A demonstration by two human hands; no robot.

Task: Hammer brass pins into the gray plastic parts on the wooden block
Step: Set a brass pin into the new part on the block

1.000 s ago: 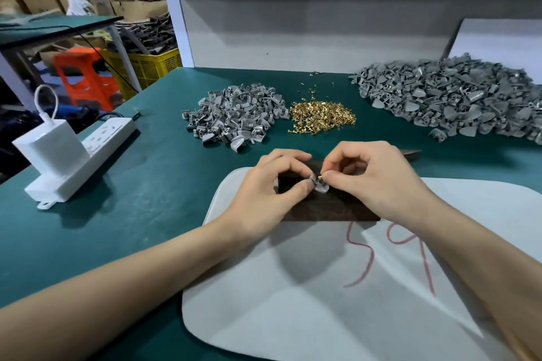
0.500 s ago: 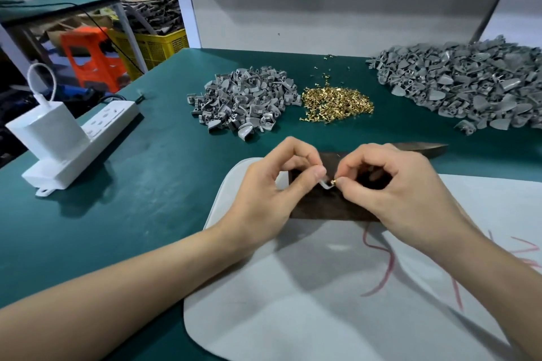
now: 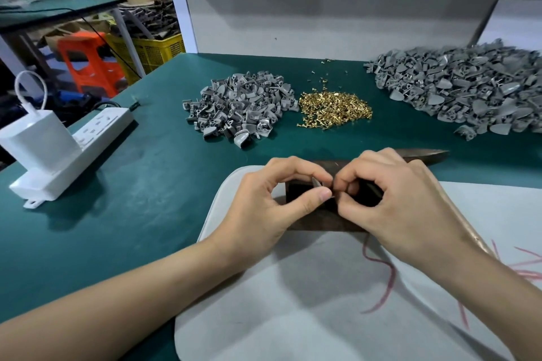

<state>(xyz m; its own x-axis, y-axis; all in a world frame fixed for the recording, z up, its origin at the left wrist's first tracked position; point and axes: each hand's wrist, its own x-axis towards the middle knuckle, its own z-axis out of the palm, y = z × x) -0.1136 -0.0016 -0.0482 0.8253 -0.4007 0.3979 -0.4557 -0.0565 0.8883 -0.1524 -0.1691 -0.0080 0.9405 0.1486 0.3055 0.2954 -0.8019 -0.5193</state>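
Observation:
My left hand pinches a small gray plastic part between thumb and forefinger above the dark wooden block. Right beside it, my right hand has its fingertips curled against the same part; the brass pin seen there earlier is hidden by the fingers. The block lies on a pale gray mat. Farther back on the green table are a small heap of gray parts, a heap of brass pins and a large heap of gray parts.
A dark, pointed tool lies behind my right hand. A white power strip with a plugged-in adapter sits at the table's left edge. Red scribbles mark the mat at the right. An orange stool and a yellow crate stand beyond the table.
Both hands stayed together over the block, with the fingertips closing tighter on the part. The brass pin visible between the right fingertips earlier is now covered. The camera has moved closer.

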